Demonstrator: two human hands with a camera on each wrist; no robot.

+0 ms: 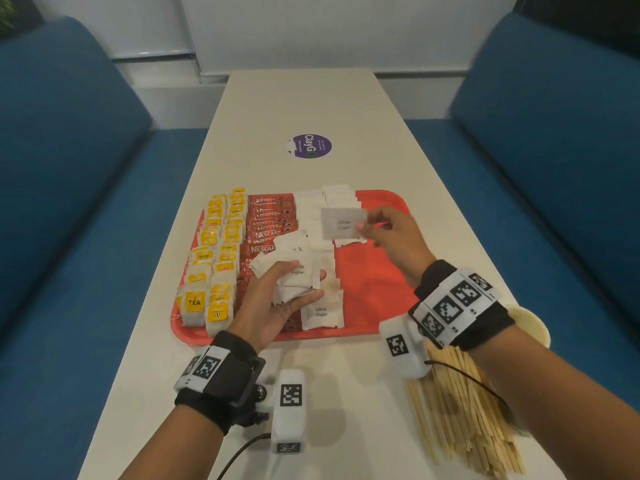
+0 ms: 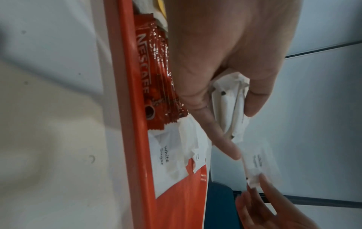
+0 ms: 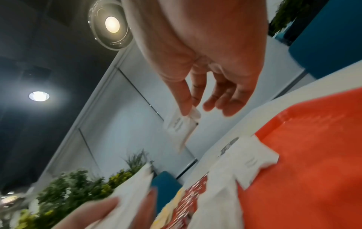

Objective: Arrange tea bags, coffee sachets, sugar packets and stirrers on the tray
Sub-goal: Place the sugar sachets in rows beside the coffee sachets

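Single white sugar packet [image 1: 343, 223] is pinched in the right hand [image 1: 394, 233], up over the far middle of the red tray [image 1: 377, 271]. Left hand [image 1: 277, 299] grips a bunch of sugar packets [image 1: 294, 268] over the tray's near side. Wooden stirrers [image 1: 464, 410] lie on the table [image 1: 311, 98], near right.

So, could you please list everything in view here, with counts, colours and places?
Tray: one, red, on the table.
Tea bags: many, yellow-labelled, two columns at the tray's left.
Coffee sachets: a column, red, right of the tea.
Sugar packets: many, white, mid-tray.
Stirrers: a heap, wooden, on the table off the tray.
Sticker: one, purple, beyond the tray.
Table: one, off-white.
Sofas: two, blue, either side.
Left hand: holds a bunch of sugar packets.
Right hand: pinches a single sugar packet above the tray.
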